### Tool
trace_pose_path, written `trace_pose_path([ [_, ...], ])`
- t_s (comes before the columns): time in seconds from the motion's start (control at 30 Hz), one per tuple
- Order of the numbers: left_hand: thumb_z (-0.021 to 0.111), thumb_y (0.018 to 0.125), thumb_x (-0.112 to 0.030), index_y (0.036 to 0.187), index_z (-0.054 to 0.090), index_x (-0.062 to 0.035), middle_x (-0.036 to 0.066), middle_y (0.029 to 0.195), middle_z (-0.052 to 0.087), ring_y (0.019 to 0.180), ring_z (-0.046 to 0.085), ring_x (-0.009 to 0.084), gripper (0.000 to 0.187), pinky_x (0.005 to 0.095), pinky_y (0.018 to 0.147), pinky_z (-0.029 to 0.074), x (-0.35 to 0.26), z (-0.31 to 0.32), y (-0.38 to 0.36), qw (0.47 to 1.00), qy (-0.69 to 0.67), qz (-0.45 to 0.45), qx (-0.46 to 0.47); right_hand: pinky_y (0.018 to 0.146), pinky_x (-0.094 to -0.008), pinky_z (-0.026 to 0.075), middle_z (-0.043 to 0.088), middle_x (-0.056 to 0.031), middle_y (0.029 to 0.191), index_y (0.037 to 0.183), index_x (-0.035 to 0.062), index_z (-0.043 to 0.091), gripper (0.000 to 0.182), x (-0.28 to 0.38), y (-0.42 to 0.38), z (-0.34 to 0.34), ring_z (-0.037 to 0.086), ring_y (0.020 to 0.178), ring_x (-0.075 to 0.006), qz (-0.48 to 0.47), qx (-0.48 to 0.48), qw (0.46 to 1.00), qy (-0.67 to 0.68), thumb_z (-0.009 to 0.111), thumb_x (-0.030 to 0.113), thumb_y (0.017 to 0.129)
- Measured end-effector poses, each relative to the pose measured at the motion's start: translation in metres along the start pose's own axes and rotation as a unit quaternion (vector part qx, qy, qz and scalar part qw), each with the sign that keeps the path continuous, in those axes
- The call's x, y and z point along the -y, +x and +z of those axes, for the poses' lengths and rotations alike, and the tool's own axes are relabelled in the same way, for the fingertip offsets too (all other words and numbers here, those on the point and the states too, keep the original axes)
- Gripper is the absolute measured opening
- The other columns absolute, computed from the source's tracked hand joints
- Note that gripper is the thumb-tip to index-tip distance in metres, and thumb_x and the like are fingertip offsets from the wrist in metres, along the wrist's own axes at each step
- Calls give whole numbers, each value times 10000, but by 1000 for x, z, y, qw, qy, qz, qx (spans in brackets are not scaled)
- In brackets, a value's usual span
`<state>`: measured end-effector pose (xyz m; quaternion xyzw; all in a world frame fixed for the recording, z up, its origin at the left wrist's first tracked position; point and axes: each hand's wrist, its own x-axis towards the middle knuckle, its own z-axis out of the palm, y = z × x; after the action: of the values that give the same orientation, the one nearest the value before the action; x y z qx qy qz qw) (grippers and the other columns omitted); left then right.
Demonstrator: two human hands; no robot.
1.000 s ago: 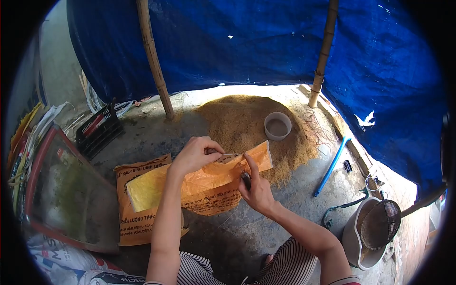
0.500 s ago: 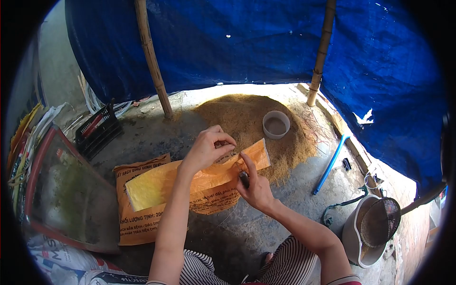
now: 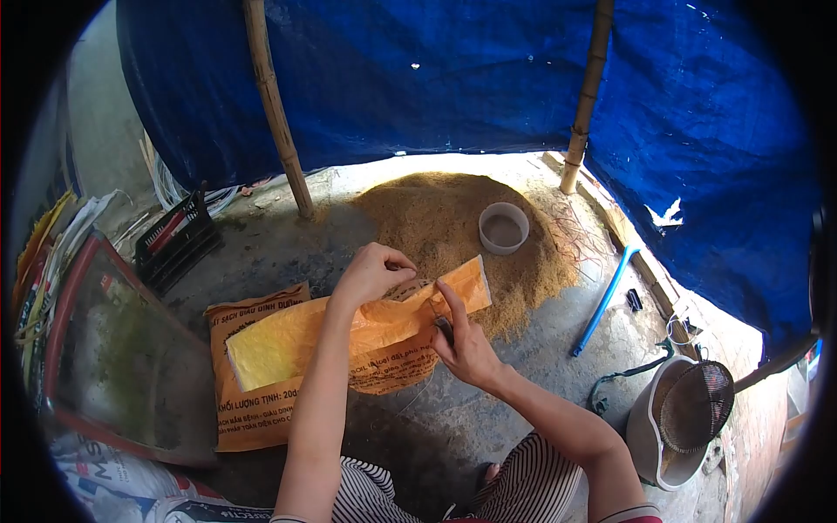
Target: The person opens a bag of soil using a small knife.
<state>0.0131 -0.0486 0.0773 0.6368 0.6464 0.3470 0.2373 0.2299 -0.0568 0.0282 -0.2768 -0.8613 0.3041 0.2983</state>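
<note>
An orange and yellow printed sack (image 3: pixel 375 336) is held up in front of me, its top folded over in a long flap. My left hand (image 3: pixel 373 277) is just above the middle of the flap, thumb and fingers pinched; what is between them is too small to make out. My right hand (image 3: pixel 462 342) grips a small dark-handled tool (image 3: pixel 445 329) at the right part of the flap, with the index finger stretched along the sack. Another orange printed sack (image 3: pixel 253 418) lies on the floor at the left.
Behind the sack is a brown grainy heap (image 3: pixel 418 205) with a round tub (image 3: pixel 503 228) on it. A blue tube (image 3: pixel 603 301), a white bucket (image 3: pixel 649 427) and a sieve (image 3: pixel 697 406) are right. A dark crate (image 3: pixel 179 244) and red-framed panel (image 3: pixel 131 349) are left. Bamboo poles stand before a blue tarp.
My left hand has moved slightly down and left, away from my right hand. My right hand has stayed almost in place on the sack.
</note>
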Motion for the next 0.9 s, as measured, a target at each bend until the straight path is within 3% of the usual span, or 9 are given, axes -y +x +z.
trace_pose_path([
  [0.27, 679, 781, -126, 924, 715, -29, 94, 799, 691, 714, 629, 145, 177, 306, 670, 497, 2, -18, -8, 996, -61, -56, 21, 598, -440, 470, 577, -177, 648, 1465, 97, 38, 670, -1, 1, 4, 583, 559, -354, 27, 31, 994, 101, 396, 67, 899],
  [0.37, 675, 779, -122, 927, 715, -42, 83, 764, 676, 689, 612, 130, 174, 304, 650, 487, 10, -20, -8, 996, -74, 6, 42, 605, -412, 488, 610, -170, 696, 1468, 107, 8, 641, 1, 2, 6, 592, 554, -316, 16, 27, 993, 117, 341, 74, 921],
  [0.43, 674, 773, -120, 925, 719, -46, 86, 764, 675, 689, 614, 140, 175, 306, 652, 488, 10, -22, -10, 997, -52, -3, 59, 611, -389, 499, 630, -164, 732, 1471, 120, -17, 631, 7, 2, 3, 600, 559, -282, 61, 54, 985, 150, 311, 80, 933],
  [0.5, 673, 767, -119, 923, 722, -51, 89, 764, 674, 690, 615, 149, 177, 308, 654, 488, 3, -26, -14, 997, -31, -14, 74, 607, -384, 497, 634, -161, 743, 1471, 126, -24, 632, 7, 2, 4, 602, 561, -269, 63, 57, 984, 158, 309, 86, 935],
  [0.67, 681, 739, -120, 912, 726, -44, 111, 834, 681, 784, 643, 222, 195, 334, 717, 505, -9, -27, -21, 993, 48, 58, 94, 600, -374, 494, 638, -155, 766, 1473, 135, -30, 634, -1, 1, 8, 597, 553, -243, 55, 61, 984, 156, 313, 107, 940],
  [0.87, 702, 730, -133, 900, 721, -39, 112, 829, 674, 794, 643, 218, 194, 332, 723, 501, -7, -27, -21, 992, 39, 57, 104, 579, -365, 493, 632, -150, 760, 1474, 146, -8, 658, -4, 1, 11, 596, 540, -229, 63, 50, 983, 162, 371, 107, 938],
  [0.9, 702, 730, -133, 900, 721, -39, 112, 829, 674, 794, 643, 218, 194, 332, 723, 501, -8, -28, -22, 992, 38, 56, 102, 511, -318, 474, 627, -131, 769, 1471, 157, -17, 674, -3, 1, 10, 568, 502, -176, 67, 46, 986, 149, 397, 91, 944],
])
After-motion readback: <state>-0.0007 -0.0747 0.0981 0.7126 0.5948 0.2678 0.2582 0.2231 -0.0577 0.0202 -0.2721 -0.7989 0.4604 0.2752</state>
